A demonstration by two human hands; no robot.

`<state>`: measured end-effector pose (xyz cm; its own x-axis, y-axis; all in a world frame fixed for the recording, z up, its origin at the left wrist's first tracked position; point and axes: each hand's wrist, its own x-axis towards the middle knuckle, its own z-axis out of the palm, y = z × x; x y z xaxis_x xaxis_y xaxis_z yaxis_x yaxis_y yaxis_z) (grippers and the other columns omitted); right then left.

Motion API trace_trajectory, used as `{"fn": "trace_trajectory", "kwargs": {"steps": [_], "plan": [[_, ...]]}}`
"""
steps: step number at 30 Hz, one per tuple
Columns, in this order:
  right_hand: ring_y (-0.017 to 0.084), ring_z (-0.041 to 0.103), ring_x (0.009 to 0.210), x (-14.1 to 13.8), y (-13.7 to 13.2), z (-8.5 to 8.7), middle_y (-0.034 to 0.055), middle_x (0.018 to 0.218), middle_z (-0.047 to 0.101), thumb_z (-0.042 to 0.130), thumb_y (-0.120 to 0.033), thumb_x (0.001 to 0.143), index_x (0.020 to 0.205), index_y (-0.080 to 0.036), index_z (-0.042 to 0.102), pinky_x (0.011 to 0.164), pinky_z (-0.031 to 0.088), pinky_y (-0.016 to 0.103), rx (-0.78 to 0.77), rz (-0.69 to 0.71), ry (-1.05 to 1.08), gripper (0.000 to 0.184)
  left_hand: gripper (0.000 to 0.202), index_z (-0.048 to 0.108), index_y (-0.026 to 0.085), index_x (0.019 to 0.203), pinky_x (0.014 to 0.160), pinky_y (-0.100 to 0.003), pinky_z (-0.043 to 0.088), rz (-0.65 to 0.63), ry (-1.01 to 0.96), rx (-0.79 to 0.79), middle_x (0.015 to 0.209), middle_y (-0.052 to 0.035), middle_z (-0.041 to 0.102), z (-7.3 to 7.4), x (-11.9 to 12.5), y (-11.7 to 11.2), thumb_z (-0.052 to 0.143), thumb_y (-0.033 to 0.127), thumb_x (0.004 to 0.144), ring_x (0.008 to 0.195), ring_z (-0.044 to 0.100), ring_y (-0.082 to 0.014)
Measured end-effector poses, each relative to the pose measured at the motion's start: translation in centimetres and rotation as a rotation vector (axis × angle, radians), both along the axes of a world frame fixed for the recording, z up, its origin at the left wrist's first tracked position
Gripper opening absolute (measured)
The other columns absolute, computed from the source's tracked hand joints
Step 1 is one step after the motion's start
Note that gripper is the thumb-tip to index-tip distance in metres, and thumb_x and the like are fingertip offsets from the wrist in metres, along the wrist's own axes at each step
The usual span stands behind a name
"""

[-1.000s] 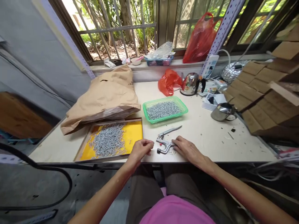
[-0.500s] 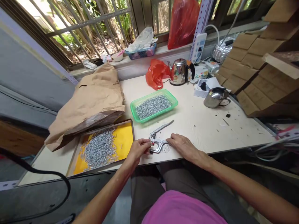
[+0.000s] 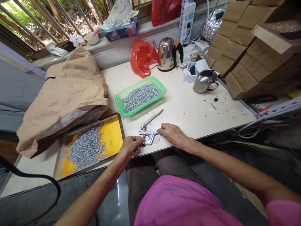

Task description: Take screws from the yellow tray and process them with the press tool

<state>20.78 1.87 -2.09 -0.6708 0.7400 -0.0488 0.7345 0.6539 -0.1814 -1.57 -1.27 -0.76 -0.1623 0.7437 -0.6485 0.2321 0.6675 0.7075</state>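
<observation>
Silver snap pliers [image 3: 150, 135] lie on the table's front part, their two handles spread apart with a spring and a small red piece near the jaws. My left hand [image 3: 131, 145] pinches the jaw end by the red piece. Whether a small part is also between those fingertips is hidden. My right hand [image 3: 172, 134] is closed on the end of the lower handle, resting on the table. Behind the pliers stands a green basket [image 3: 117, 102] holding many small metal pieces. Left of my left hand, a shallow tray [image 3: 121, 127] with a yellow bottom holds a heap of small spring-like metal pieces [image 3: 87, 147].
A large brown paper bag [image 3: 68, 84] leans over the tray's back edge. Farther back are a red plastic bag [image 3: 142, 58], an electric kettle [image 3: 166, 55] and a steel pot [image 3: 204, 83]. Cardboard boxes [image 3: 256, 59] are stacked at right. A black cable [image 3: 35, 173] hangs at left.
The head view has shifted, so the table's things sit farther left and higher. Both hands stay at the pliers, with little visible change in their grip.
</observation>
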Motion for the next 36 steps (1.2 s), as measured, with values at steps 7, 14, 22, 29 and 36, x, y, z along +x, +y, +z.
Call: {"fn": "trace_trajectory", "kwargs": {"steps": [7, 14, 22, 29, 36], "plan": [[0.018, 0.050, 0.083, 0.2, -0.1, 0.4, 0.0091, 0.097, 0.056, 0.044, -0.009, 0.092, 0.100, -0.019, 0.061, 0.068, 0.033, 0.030, -0.029, 0.018, 0.007, 0.022, 0.024, 0.063, 0.013, 0.059, 0.038, -0.020, 0.018, -0.153, 0.037, -0.158, 0.036, 0.0058, 0.043, 1.3, -0.1, 1.1, 0.077, 0.032, 0.057, 0.033, 0.033, -0.0052], [0.019, 0.050, 0.085, 0.5, -0.1, 0.5, 0.0089, 0.096, 0.056, 0.046, -0.010, 0.092, 0.099, -0.018, 0.061, 0.070, 0.033, 0.030, -0.004, 0.046, 0.030, 0.019, 0.027, 0.053, 0.016, 0.046, 0.038, -0.022, 0.016, -0.236, 0.088, -0.271, 0.030, 0.0039, 0.042, 2.0, 0.5, 1.5, 0.073, 0.025, 0.062, 0.028, 0.031, -0.0061], [0.022, 0.052, 0.100, 1.3, 0.8, 1.2, 0.0119, 0.114, 0.055, 0.056, -0.032, 0.092, 0.117, -0.018, 0.057, 0.083, 0.041, 0.033, -0.073, 0.069, 0.118, 0.029, 0.030, 0.053, 0.015, 0.045, 0.037, -0.021, 0.017, -0.277, 0.027, -0.266, 0.031, 0.0032, 0.043, 1.3, 0.5, 0.7, 0.071, 0.030, 0.064, 0.029, 0.031, -0.0056], [0.041, 0.009, 0.140, 1.1, 5.8, 1.1, 0.0220, 0.154, 0.016, 0.074, -0.060, 0.064, 0.148, -0.013, 0.025, 0.107, 0.019, 0.058, -0.147, 0.178, 0.013, 0.107, 0.036, 0.052, 0.016, 0.043, 0.037, -0.020, 0.014, -0.286, -0.003, -0.232, 0.032, 0.0032, 0.045, 1.4, 0.4, -0.1, 0.076, 0.039, 0.056, 0.029, 0.032, -0.0048], [0.037, 0.033, 0.126, 0.0, 7.1, 1.3, 0.0203, 0.132, 0.044, 0.076, -0.061, 0.059, 0.139, -0.009, 0.037, 0.104, 0.024, 0.054, -0.082, 0.242, -0.030, 0.103, 0.038, 0.051, 0.015, 0.044, 0.036, -0.020, 0.015, -0.255, 0.023, -0.250, 0.033, 0.0036, 0.044, 1.3, 0.7, -0.6, 0.077, 0.040, 0.057, 0.029, 0.033, -0.0044]]}}
